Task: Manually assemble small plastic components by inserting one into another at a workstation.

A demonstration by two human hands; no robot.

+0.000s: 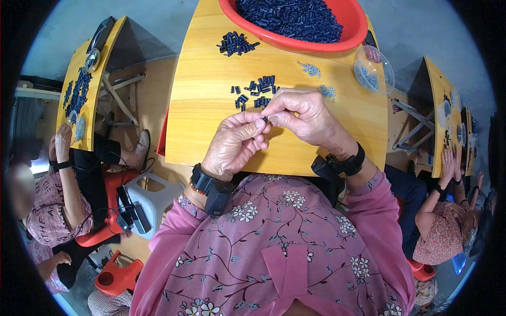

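Over the near part of the yellow table [200, 131], my left hand [232, 142] and my right hand [305, 118] meet fingertip to fingertip. Pinched between them is a small black plastic piece [265, 119], mostly hidden by thumbs and fingers. Just beyond my fingers lies a loose group of short black plastic pieces [258, 87]. To the right of that group are two small heaps of thin silvery pieces, the farther heap [310, 69] and the nearer heap [327, 92]; they look like pins or screws, too small to tell.
A red basin [295, 43] full of black pieces stands at the far edge. Beside it lie another black pile [236, 44] and a clear plastic bowl [389, 76] holding silvery pieces. People work at side tables, left [108, 58] and right [433, 105]. A grey stool [161, 184] stands at left.
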